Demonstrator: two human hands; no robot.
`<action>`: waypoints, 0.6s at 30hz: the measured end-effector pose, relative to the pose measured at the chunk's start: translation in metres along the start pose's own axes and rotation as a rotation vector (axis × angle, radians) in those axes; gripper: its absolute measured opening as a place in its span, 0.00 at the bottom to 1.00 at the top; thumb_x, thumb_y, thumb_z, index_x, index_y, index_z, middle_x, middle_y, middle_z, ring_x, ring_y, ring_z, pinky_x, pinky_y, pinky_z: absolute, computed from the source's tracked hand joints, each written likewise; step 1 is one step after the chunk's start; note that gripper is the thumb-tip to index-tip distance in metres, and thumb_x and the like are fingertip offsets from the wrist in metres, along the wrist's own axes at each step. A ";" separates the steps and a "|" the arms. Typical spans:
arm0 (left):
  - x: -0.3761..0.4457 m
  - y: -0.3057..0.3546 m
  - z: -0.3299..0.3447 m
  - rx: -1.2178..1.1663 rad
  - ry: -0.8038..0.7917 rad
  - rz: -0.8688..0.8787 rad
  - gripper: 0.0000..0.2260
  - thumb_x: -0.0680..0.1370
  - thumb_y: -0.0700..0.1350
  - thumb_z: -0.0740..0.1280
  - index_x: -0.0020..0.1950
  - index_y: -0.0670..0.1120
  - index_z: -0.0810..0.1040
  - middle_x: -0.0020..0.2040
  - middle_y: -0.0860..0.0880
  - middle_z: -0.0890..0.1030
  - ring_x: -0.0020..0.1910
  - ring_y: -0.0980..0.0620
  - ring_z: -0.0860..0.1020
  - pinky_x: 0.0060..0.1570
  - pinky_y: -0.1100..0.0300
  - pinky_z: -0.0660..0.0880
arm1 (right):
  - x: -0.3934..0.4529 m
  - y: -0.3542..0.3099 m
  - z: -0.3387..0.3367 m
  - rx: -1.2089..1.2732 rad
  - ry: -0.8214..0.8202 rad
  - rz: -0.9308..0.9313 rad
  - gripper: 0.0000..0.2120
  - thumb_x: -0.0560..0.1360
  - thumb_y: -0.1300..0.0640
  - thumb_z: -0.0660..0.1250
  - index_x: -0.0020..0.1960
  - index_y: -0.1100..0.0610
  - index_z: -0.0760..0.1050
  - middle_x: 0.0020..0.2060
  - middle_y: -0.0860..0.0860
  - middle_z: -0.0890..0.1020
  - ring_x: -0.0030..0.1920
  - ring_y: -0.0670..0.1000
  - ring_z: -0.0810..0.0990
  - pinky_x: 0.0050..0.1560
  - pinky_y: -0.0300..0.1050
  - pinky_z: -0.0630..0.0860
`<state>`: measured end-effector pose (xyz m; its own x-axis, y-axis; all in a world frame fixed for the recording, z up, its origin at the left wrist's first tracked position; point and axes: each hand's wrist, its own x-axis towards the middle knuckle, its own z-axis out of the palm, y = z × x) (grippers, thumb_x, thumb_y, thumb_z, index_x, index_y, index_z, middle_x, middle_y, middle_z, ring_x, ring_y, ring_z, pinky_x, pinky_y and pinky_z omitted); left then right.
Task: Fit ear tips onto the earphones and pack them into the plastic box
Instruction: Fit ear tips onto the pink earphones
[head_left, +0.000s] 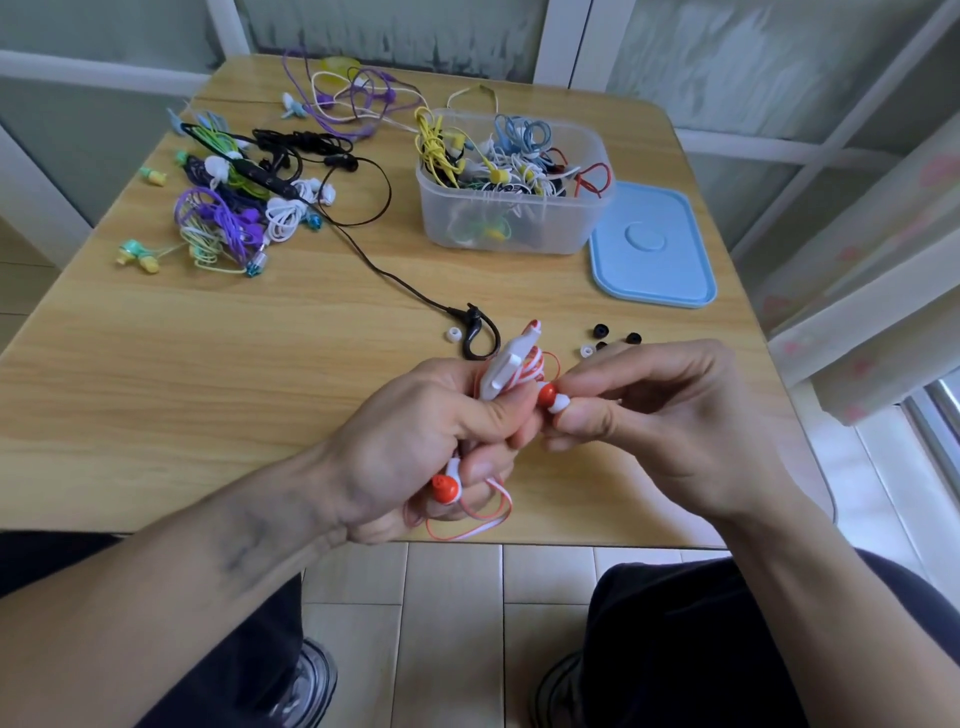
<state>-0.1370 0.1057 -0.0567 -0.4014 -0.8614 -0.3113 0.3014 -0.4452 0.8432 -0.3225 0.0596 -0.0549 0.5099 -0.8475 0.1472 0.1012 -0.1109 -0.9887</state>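
Head view: the left hand (415, 447) has its grip closed around a bundled red-and-white earphone set (511, 364), one red earbud (445, 488) hanging below the fist. The right hand (649, 415) pinches a white ear tip (558, 402) against the other red earbud (546, 395). Beyond the hands on the tabletop (208, 389) stands the open plastic box (519, 223), full of earphones. Right of the box lies its blue lid (654, 249); left of it a pile of loose earphones (234, 208). Between box and hands lie spare ear tips (600, 330).

Just one head cam here, looking forward and down from above, close over both hands, with the wooden table (260, 364) stretching away ahead.
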 end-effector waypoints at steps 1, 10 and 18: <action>0.000 0.000 0.001 0.012 0.005 0.008 0.11 0.74 0.47 0.65 0.33 0.44 0.74 0.22 0.47 0.63 0.18 0.56 0.56 0.19 0.70 0.54 | 0.000 0.000 -0.001 -0.017 0.007 -0.001 0.06 0.63 0.63 0.76 0.41 0.59 0.86 0.36 0.56 0.86 0.33 0.56 0.85 0.38 0.45 0.82; 0.004 0.000 0.000 0.103 0.108 0.119 0.11 0.74 0.48 0.65 0.34 0.44 0.73 0.22 0.47 0.64 0.17 0.55 0.58 0.19 0.67 0.52 | -0.002 -0.004 -0.001 -0.166 0.068 -0.038 0.08 0.65 0.64 0.76 0.44 0.61 0.85 0.38 0.56 0.87 0.36 0.57 0.86 0.42 0.49 0.84; 0.004 0.000 -0.001 0.140 0.107 0.115 0.11 0.74 0.49 0.65 0.35 0.44 0.73 0.23 0.46 0.64 0.17 0.55 0.58 0.20 0.65 0.51 | 0.000 -0.004 -0.001 -0.180 0.072 -0.032 0.09 0.65 0.63 0.76 0.44 0.62 0.84 0.38 0.58 0.86 0.36 0.58 0.86 0.41 0.49 0.83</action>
<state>-0.1377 0.1018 -0.0586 -0.2750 -0.9291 -0.2475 0.2139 -0.3101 0.9263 -0.3239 0.0601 -0.0509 0.4459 -0.8762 0.1826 -0.0409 -0.2238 -0.9738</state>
